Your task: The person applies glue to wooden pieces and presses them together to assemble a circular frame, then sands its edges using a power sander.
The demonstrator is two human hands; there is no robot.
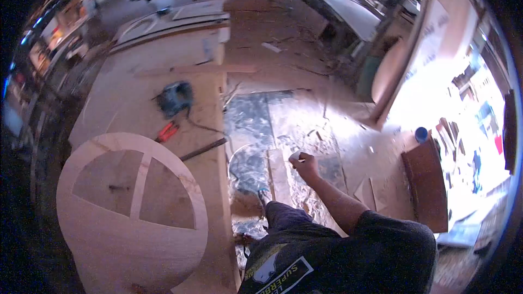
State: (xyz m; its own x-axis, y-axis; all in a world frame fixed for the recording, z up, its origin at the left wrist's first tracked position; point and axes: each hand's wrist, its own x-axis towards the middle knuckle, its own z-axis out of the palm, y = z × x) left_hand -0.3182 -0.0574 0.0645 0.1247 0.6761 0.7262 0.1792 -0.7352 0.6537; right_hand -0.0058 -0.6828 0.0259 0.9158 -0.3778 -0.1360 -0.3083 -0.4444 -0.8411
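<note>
My right hand (305,167) is held out over the floor, to the right of the workbench (210,228). Its fingers are curled round a small whitish thing (296,156) whose kind I cannot make out. My left hand is out of view. On the bench lies a rounded wooden panel (169,245) with two cut-out openings split by a bar. Beyond it are a red-handled tool (167,131), a dark slim bar or file (204,149) and a blue-green power tool (175,99) with a cord.
Shavings and scraps litter the floor (294,114). A wooden strip (218,69) lies across the bench, with framed panels (174,19) at its far end. A brown curved panel (427,188) stands at the right, a blue round object (421,134) above it. Another table (348,11) stands farther back.
</note>
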